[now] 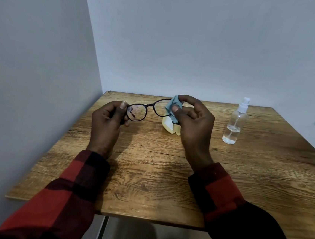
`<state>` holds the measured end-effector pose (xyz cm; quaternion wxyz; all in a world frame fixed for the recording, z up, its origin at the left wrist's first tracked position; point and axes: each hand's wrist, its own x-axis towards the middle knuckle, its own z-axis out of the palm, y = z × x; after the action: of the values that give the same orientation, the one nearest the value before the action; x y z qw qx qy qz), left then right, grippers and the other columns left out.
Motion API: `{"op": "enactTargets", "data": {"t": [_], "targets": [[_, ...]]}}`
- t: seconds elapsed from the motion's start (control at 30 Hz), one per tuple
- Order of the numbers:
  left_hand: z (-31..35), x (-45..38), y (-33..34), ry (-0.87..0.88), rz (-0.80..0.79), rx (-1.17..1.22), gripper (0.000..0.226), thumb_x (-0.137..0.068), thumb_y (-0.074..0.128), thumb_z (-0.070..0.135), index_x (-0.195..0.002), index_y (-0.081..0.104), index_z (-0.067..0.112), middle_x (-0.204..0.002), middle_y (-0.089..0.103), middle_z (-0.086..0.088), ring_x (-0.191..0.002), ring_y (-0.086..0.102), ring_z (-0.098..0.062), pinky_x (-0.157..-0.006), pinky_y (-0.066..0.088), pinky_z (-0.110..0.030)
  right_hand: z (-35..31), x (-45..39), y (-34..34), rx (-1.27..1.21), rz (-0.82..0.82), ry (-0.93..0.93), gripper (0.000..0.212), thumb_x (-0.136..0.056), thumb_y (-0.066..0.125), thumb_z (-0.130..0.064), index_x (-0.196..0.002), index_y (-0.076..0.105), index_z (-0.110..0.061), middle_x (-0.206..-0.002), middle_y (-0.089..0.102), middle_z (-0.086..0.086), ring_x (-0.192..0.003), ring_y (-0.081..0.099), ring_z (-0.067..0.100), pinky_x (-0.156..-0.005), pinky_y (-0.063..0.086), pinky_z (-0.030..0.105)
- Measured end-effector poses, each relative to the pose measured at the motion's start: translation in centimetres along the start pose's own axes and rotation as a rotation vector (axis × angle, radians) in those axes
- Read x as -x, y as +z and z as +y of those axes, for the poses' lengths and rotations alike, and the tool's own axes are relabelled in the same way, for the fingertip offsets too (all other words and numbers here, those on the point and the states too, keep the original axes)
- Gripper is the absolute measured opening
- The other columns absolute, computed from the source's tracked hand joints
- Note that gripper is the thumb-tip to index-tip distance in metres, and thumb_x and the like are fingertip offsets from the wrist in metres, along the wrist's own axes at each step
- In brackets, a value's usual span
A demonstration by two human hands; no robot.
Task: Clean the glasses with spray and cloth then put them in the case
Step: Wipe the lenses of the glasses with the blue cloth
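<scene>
Both hands raised: L hand (106, 121) grips glasses (146, 108), R hand (191, 121) pinches cloth (170, 106).

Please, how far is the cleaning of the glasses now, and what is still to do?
Done: cannot tell; the spray bottle stands aside, untouched. In hand: the left hand holds the glasses while the right hand pinches the blue cloth on one lens. Left: finish wiping, then put them in the yellow case.

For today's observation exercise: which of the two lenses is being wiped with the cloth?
The lens on the person's right side of the glasses: the right hand pinches the blue cloth over it, while the left hand only holds the other, bare lens.
</scene>
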<state>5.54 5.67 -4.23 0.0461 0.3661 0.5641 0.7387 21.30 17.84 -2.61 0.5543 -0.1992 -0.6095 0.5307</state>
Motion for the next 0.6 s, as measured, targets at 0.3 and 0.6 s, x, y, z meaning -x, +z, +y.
{"op": "enactTargets", "data": {"t": [0.3,0.6], "targets": [[0.5,-0.1,-0.2,-0.020,0.047,0.101,0.030,-0.108,0.051,0.015,-0.084,0.070,0.013,-0.080,0.067,0.001,-0.066,0.051,-0.012,-0.061,0.045,-0.024,0.5,-0.1,0.1,0.259,-0.019,-0.367,0.026,-0.095,0.063,-0.001,-0.116,0.076,-0.012,-0.118,0.073,-0.002,-0.119,0.062,0.016,-0.100,0.049,0.031],[0.5,-0.6,-1.1,-0.093,0.025,0.214,0.027,-0.108,0.049,0.013,-0.087,0.065,0.011,-0.080,0.066,0.002,-0.072,0.057,-0.006,-0.064,0.045,-0.022,1.1,-0.3,-0.3,0.551,-0.241,-0.594,0.030,-0.099,0.052,0.003,-0.122,0.067,-0.007,-0.115,0.069,0.004,-0.109,0.055,0.020,-0.092,0.042,0.023]]}}
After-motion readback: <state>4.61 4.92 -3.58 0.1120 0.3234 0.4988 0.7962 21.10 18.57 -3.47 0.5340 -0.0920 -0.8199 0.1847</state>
